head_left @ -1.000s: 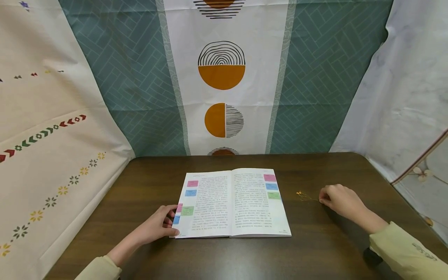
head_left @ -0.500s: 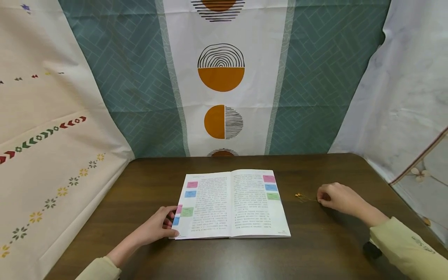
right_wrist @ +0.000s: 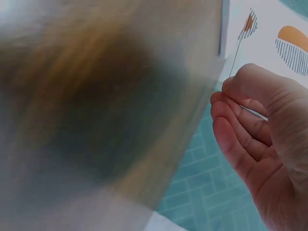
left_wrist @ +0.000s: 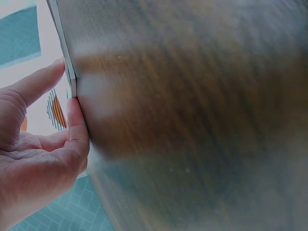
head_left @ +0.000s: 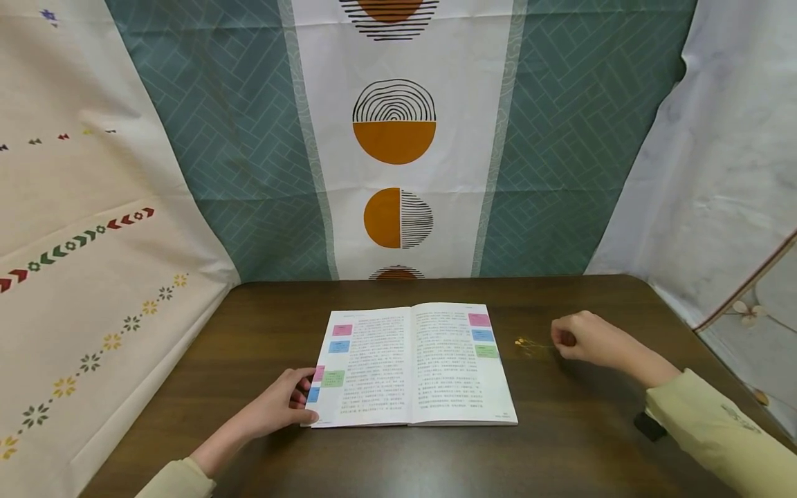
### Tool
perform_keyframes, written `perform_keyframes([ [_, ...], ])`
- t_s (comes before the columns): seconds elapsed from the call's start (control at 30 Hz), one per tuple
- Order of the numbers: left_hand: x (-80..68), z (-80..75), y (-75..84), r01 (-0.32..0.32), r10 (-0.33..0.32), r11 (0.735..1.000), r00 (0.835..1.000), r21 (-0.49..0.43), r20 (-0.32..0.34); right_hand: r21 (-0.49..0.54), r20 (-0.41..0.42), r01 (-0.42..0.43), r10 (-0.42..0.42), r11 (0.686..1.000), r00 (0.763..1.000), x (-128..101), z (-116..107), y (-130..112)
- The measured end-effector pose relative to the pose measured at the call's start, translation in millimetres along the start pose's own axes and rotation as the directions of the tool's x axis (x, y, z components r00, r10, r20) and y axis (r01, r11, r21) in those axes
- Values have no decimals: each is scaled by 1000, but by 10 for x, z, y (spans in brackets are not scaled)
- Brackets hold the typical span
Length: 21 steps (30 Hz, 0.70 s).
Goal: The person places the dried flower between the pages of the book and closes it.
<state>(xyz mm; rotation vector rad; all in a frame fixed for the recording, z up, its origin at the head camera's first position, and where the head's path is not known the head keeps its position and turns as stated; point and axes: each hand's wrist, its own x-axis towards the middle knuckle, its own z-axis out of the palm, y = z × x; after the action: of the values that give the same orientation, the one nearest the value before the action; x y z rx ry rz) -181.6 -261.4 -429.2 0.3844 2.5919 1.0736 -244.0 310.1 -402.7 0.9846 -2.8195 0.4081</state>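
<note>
An open book lies flat on the table, with printed text and pink, blue and green notes along its outer margins. My left hand holds its lower left edge, the thumb on the page corner and the fingers curled at the side; the left wrist view shows the book's thin edge beside the thumb. To the right of the book, my right hand pinches the thin stem of a small sprig of yellow flowers between thumb and forefinger. Its blossoms point left, toward the book, apart from it.
The dark wooden table extends around the book. Patterned cloth hangs behind its far edge, with pale cloths at the left and right sides. A black wrist device shows under the right sleeve.
My right hand has moved left and slightly away from me, bringing the flower sprig nearer the book. My left hand and the book stay in place.
</note>
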Motion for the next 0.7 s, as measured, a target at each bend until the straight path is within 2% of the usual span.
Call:
perform_keyframes([
  [0.3,-7,2,0,-44,44,998,999,-43,-4,-11,104,-83,84,997,991,327,-61,-130],
  [0.7,-3,8,-9,-53,52,998,999,-45,-5,-38,133,12,-7,999,991,804,5,-421],
])
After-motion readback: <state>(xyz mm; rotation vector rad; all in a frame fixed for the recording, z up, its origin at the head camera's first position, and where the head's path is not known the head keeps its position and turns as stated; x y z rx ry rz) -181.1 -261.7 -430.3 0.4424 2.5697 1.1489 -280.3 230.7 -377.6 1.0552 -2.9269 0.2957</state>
